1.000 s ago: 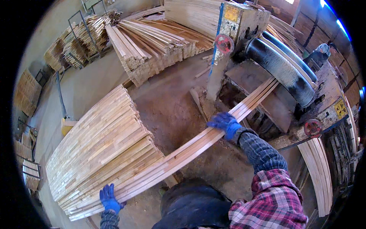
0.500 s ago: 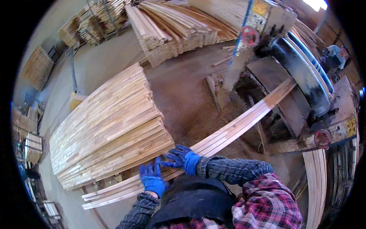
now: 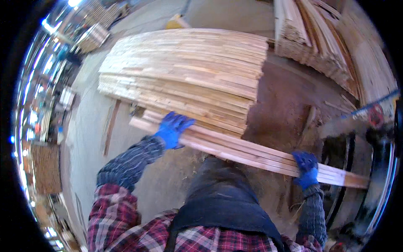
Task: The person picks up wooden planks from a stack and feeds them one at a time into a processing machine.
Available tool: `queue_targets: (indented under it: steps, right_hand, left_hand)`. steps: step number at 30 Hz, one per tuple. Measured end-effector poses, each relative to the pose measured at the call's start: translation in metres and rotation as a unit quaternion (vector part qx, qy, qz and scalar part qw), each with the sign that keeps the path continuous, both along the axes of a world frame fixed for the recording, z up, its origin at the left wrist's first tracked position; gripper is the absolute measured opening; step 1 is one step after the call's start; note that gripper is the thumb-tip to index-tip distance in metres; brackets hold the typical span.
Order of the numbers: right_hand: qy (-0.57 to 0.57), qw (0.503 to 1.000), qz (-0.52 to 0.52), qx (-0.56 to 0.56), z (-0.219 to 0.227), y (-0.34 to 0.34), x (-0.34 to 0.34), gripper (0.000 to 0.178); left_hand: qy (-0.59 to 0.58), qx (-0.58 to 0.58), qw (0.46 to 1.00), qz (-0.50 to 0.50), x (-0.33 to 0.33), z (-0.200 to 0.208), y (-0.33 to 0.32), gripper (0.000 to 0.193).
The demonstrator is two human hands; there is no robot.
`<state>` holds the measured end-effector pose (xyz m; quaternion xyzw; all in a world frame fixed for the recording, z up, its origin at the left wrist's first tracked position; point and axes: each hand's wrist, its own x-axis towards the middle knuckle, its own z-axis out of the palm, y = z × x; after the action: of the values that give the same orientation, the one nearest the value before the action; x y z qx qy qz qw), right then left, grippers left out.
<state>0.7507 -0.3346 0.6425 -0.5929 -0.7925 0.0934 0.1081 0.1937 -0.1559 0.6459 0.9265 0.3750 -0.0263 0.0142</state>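
Two gloved hands of yours rest on the strips (image 3: 239,152), which slant from left of centre down to the lower right of the frame, along the near edge of the stack (image 3: 184,63). Your left hand (image 3: 174,129) lies over them toward their left end, fingers spread; your right hand (image 3: 306,169) lies across them near the machine (image 3: 350,124), fingers bent over the top. Whether either thumb closes underneath is hidden, so I cannot tell how firm each hold is.

To handle the bundle well, I would keep the strips side by side with their faces level, since the left ends look uneven. Steer from your left, press lightly with your right, and keep those right fingers well clear of the machine and the sleeve away from it.
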Motion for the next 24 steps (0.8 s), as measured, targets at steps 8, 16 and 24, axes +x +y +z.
queue_targets:
  steps: [8, 16, 24]
  right_hand:
    - [-0.04, 0.999, 0.015, 0.01, -0.016, 0.022, -0.031, 0.111]
    - [-0.003, 0.999, 0.033, 0.021, 0.01, 0.035, -0.083, 0.103]
    - [0.029, 0.998, 0.052, -0.031, 0.018, 0.065, -0.134, 0.071]
  left_hand:
    - [0.038, -0.075, 0.996, -0.006, 0.132, 0.011, -0.022, 0.112]
    - [-0.073, -0.017, 0.997, -0.034, 0.115, -0.001, -0.025, 0.119]
    - [-0.238, -0.07, 0.966, -0.075, 0.217, -0.049, -0.058, 0.088]
